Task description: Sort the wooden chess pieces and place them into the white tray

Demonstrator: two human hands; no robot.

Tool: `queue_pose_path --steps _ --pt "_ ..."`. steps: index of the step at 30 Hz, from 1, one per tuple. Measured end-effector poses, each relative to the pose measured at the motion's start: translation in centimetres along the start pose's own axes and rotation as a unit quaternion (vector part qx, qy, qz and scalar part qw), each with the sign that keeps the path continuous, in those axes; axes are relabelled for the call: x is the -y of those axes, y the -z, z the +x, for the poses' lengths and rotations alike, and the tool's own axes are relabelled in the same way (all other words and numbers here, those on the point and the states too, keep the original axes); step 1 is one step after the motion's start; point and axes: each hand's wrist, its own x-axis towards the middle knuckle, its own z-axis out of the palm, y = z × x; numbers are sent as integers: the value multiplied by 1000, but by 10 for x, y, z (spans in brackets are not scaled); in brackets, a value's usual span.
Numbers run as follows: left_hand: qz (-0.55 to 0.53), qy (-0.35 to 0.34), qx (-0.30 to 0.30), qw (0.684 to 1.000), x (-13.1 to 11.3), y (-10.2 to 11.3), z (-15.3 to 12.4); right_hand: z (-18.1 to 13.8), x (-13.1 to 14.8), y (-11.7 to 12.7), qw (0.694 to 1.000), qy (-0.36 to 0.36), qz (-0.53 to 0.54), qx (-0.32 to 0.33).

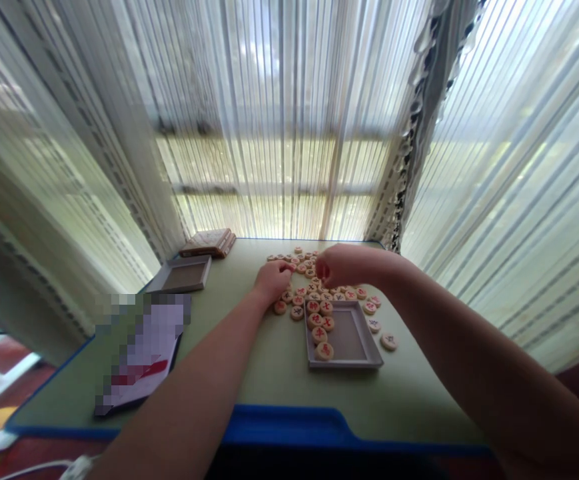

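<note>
Many round wooden Chinese chess pieces point(297, 312) with red or dark characters lie in a loose heap on the table. My left hand point(272, 280) is at the heap's left side, fingers curled in among the pieces; what they grip, if anything, is hidden. Over the right part of the heap, my right hand point(336, 265) is held with its fingers bent down and closed; I cannot make out anything in them. Just in front of the heap lies a shallow grey box tray point(376, 363). Several red-marked pieces point(324, 351) sit along its left side, character side up.
The green table point(249, 373) has a blue edge. At the left are a second shallow box part point(189, 273), a stack of books point(209, 242) and a blurred-out flat item point(149, 353). Sheer curtains point(279, 133) hang behind the table. A few loose pieces point(389, 341) lie right of the tray.
</note>
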Motion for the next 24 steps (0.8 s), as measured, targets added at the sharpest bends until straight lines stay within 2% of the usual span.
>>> queue_pose_path --steps 1,2,6,10,15,24 --pt "8 -3 3 1000 -1 0 0 -11 1 -4 1000 -8 -10 28" --pt "17 -9 5 1000 -2 0 -1 -22 2 -11 999 -11 -5 30" --pt "79 -75 -5 994 -8 0 -4 -56 -2 -49 998 -29 48 -22" --pt "127 -116 -39 984 -9 2 -9 -70 -6 -75 989 -17 136 -63" --pt "143 -101 -60 983 -6 5 -12 -69 -10 -78 987 23 103 -121" --pt "163 -127 -65 976 0 3 -8 -67 -9 -79 990 27 95 -101"
